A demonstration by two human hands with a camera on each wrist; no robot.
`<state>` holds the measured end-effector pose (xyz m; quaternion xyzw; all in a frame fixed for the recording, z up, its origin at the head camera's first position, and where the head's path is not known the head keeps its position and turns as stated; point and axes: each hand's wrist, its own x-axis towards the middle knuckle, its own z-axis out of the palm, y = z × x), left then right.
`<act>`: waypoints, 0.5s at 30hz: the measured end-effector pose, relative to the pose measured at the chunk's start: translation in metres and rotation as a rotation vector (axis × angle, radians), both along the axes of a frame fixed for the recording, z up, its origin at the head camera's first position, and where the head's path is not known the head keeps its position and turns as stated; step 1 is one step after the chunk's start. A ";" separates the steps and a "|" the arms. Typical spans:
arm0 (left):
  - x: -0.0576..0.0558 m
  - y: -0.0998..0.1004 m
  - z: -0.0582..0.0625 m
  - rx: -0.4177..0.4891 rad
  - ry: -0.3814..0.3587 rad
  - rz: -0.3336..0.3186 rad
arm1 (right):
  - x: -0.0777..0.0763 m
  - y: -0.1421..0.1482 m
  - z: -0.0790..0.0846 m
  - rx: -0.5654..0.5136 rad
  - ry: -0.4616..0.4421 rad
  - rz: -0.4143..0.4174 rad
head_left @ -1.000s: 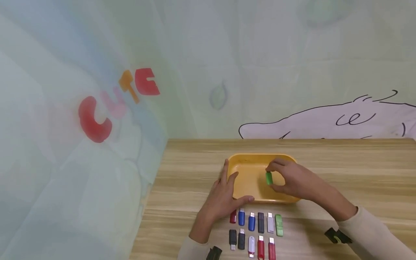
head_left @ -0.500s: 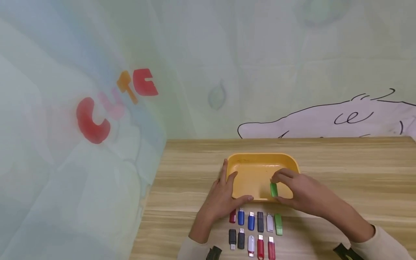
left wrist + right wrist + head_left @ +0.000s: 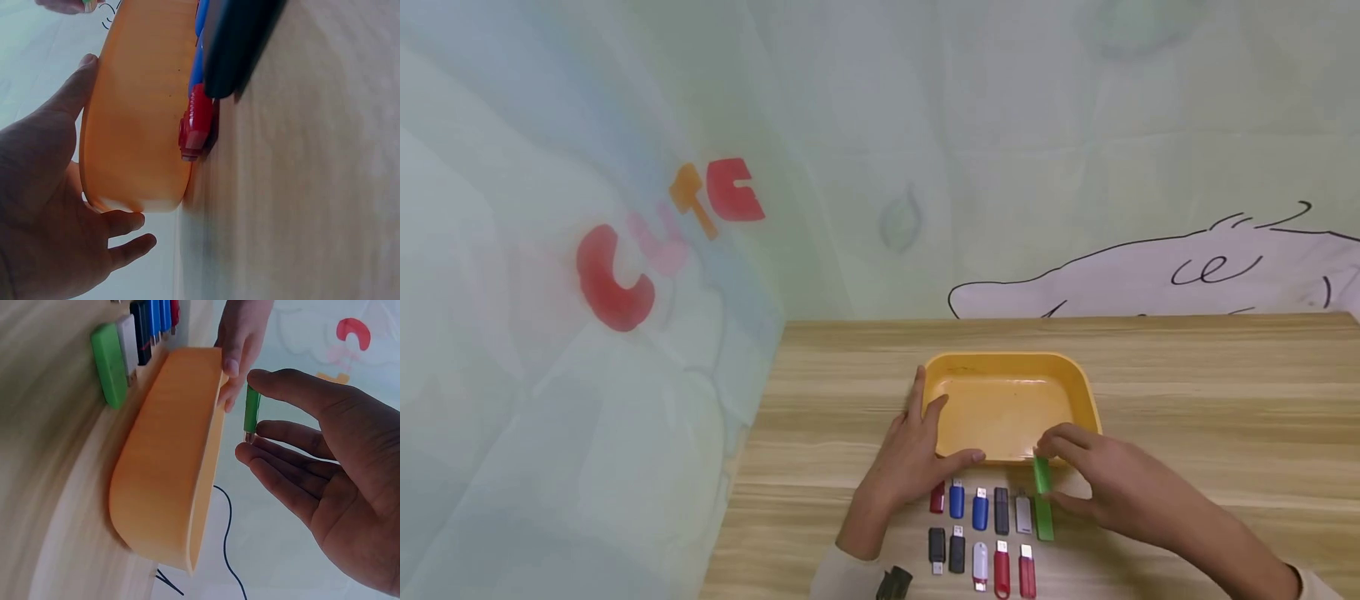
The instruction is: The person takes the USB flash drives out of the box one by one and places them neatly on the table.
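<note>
My right hand (image 3: 1112, 475) pinches a green USB flash drive (image 3: 1042, 473) between thumb and fingertips, above the tray's near edge. In the right wrist view that flash drive (image 3: 251, 409) stands on end, its metal plug toward the fingers. Below it on the table lies another green flash drive (image 3: 1044, 518), partly covered in the head view. My left hand (image 3: 910, 457) holds the left end of the yellow tray (image 3: 1000, 358), thumb on the near rim, one finger inside and others along the outer wall.
Two rows of flash drives lie before the tray, including a red one (image 3: 937, 497), blue one (image 3: 981, 510), grey one (image 3: 1023, 513), black one (image 3: 937, 546) and white one (image 3: 980, 565). A printed cloth backdrop (image 3: 865, 167) stands behind the wooden table (image 3: 1210, 383).
My right hand has carried the green flash drive from over the tray toward me and slightly right, to above the other green one. The left hand has stayed on the tray.
</note>
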<state>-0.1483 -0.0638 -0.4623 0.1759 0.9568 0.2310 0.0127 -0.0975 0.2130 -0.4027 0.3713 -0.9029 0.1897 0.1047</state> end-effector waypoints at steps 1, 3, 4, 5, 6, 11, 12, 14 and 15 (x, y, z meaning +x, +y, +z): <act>0.000 0.000 0.000 0.002 -0.002 0.001 | 0.003 0.000 -0.001 -0.005 0.003 0.002; 0.000 0.000 0.000 0.004 -0.005 0.004 | 0.008 0.000 -0.002 -0.012 -0.006 0.000; 0.000 0.000 0.000 0.005 -0.005 0.005 | 0.010 0.000 -0.003 -0.017 -0.011 0.002; 0.000 0.000 0.000 0.005 -0.005 0.006 | 0.012 0.000 -0.004 -0.020 -0.015 0.003; 0.000 0.000 0.000 0.004 -0.005 0.008 | 0.014 0.000 -0.005 -0.022 -0.021 0.002; 0.000 0.000 0.002 0.004 0.013 0.010 | 0.020 -0.003 -0.012 -0.043 -0.027 0.023; 0.000 -0.001 0.003 0.005 0.016 0.011 | 0.022 -0.003 -0.013 -0.041 -0.032 0.020; 0.001 -0.001 0.003 0.007 0.021 0.012 | 0.025 -0.004 -0.016 -0.036 -0.047 0.017; 0.001 -0.001 0.003 0.009 0.018 0.013 | 0.026 -0.005 -0.017 -0.031 -0.061 0.011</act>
